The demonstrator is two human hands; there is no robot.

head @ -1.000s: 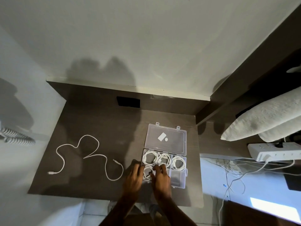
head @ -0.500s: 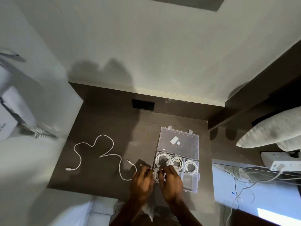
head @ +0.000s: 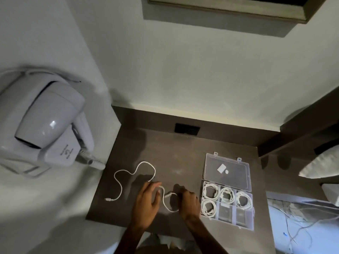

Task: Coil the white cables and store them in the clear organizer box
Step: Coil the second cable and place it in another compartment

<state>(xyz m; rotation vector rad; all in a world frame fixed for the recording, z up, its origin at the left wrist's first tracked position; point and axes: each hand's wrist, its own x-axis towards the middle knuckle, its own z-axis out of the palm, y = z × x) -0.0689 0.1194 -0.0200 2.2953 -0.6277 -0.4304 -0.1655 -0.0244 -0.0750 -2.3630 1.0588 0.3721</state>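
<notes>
Both hands have left the clear organizer box and moved left to the loose white cable on the desk. Right hand has its grip pinched on the cable's near end; left hand lies spread over it. Four coiled cables fill box compartments

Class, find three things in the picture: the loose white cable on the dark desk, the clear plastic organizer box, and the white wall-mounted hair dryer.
Loose white cable [head: 120, 187], head view: its left-hand run.
Clear plastic organizer box [head: 250, 223], head view: front right rim.
White wall-mounted hair dryer [head: 49, 118], head view: its rounded body.
</notes>
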